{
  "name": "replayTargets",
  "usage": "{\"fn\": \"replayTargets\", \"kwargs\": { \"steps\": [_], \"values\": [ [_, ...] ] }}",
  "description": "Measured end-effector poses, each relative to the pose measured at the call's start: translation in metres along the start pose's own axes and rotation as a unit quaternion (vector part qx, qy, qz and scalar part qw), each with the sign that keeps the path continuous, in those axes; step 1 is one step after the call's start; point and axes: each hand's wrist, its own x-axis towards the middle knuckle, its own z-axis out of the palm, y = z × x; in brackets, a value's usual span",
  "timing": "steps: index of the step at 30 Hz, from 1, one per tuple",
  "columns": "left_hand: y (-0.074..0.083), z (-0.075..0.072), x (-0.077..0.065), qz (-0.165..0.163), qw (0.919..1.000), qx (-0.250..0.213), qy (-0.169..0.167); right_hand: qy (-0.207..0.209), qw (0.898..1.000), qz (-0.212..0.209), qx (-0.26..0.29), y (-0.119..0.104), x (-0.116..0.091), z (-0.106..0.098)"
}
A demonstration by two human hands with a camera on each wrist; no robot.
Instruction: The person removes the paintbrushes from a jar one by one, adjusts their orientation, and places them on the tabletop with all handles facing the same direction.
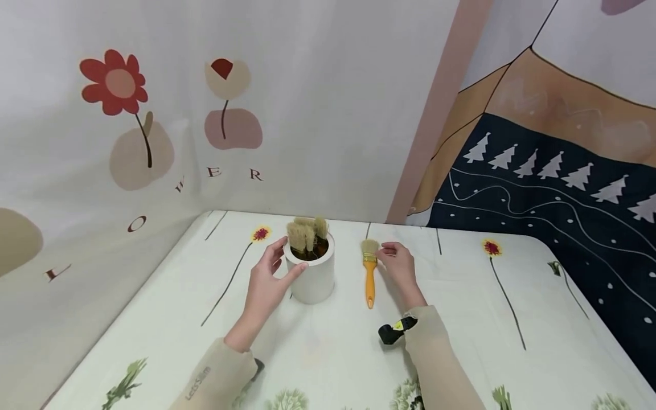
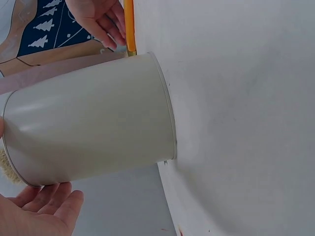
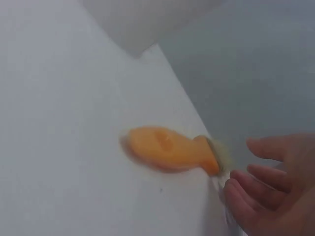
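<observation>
A white cylindrical pot [image 1: 315, 279] stands on the table, with tan bristly tufts [image 1: 303, 234] sticking up out of its dark brown interior. My left hand [image 1: 269, 279] holds the pot near its rim, thumb on the near side and fingers on the left side. In the left wrist view, the fingertips touch the wall of the pot [image 2: 93, 123]. To the right lies a paintbrush [image 1: 370, 279] with an orange handle and pale bristles pointing away from me. My right hand [image 1: 400, 265] is beside the brush's metal band, fingers loosely bent with nothing between them.
A white tablecloth [image 1: 461, 319] printed with flowers covers the table. Behind its far edge hangs a pale curtain [image 1: 318, 114], and a dark blue cloth with white trees [image 1: 543, 188] hangs at the right. A black wrist camera [image 1: 392, 333] sits by my right sleeve.
</observation>
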Motion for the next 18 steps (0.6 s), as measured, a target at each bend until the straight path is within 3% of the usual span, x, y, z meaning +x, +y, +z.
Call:
{"fn": "replayTargets", "kwargs": {
  "steps": [18],
  "values": [
    [0.001,0.001,-0.001,0.01,0.9999,-0.006,0.008,-0.04,0.987,-0.059,0.144,-0.065,-0.03,0.01]
  ]
}}
